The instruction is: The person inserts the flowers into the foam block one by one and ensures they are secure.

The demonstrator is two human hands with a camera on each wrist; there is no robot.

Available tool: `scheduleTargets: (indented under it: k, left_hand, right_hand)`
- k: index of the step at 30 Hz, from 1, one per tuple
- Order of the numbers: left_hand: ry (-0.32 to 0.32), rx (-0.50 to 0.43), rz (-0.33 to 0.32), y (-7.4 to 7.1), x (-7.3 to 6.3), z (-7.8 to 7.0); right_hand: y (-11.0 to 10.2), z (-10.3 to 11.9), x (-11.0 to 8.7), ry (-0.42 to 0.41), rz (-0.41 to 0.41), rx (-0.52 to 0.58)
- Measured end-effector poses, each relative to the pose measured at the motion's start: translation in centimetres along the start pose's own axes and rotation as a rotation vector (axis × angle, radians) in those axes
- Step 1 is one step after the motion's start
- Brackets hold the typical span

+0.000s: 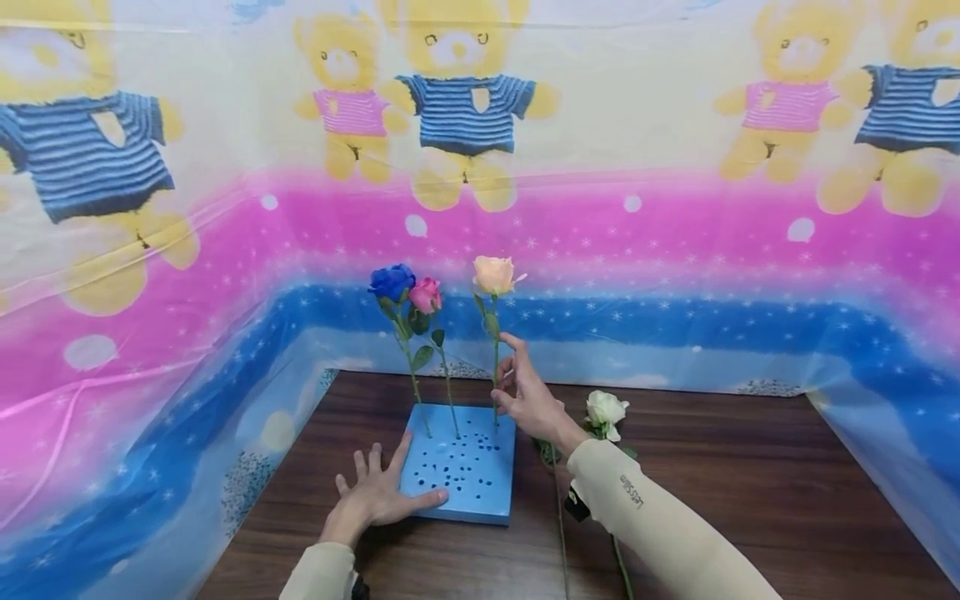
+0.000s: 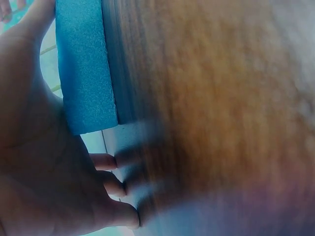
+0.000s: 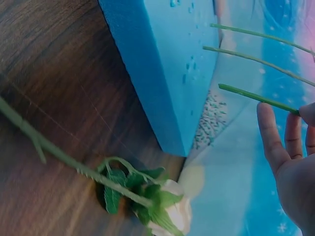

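Note:
A light-blue foam block (image 1: 465,479) with many small holes lies on the table. A blue rose (image 1: 392,283) and a pink rose (image 1: 426,295) stand upright in its back left part. My right hand (image 1: 528,396) pinches the green stem of a peach rose (image 1: 494,275), held upright over the block's back right corner. In the right wrist view the stem's lower tip (image 3: 221,87) is at the block's surface; whether it sits in a hole I cannot tell. My left hand (image 1: 382,492) rests spread on the block's left side, thumb over its front part.
A white rose (image 1: 606,410) lies on the dark wooden table (image 1: 720,483) right of the block, partly behind my right forearm. Beside it runs another long stem (image 1: 561,525). A bear-printed cloth (image 1: 600,225) hangs around the table's back and sides.

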State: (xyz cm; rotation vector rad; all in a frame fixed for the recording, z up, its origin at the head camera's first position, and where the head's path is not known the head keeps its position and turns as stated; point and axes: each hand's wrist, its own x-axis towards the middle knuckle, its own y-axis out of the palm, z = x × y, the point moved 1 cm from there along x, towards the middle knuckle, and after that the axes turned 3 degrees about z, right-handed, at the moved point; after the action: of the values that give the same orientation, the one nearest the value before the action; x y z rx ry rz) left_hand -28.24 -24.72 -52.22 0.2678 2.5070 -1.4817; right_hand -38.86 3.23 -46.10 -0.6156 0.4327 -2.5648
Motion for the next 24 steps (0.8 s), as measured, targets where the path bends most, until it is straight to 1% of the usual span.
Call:
scheduleTargets:
  k: [5, 9, 15, 24]
  left_hand:
    - [-0.004, 0.000, -0.002, 0.1, 0.0, -0.1]
    - [-0.007, 0.002, 0.000, 0.0, 0.0, -0.1]
    - [-0.007, 0.002, 0.004, 0.0, 0.1, -0.1]
    - [-0.007, 0.000, 0.006, 0.0, 0.0, 0.0]
  right_hand:
    - [0.8, -0.6, 0.1, 0.016, -0.016, -0.023]
    - [1.4, -1.1, 0.3, 0.001, -0.020, -0.043]
    - [1.9, -2.0, 0.3, -0.022, -0.029, -0.119]
    - [2.3, -2.8, 0.2, 0.000, -0.008, -0.144]
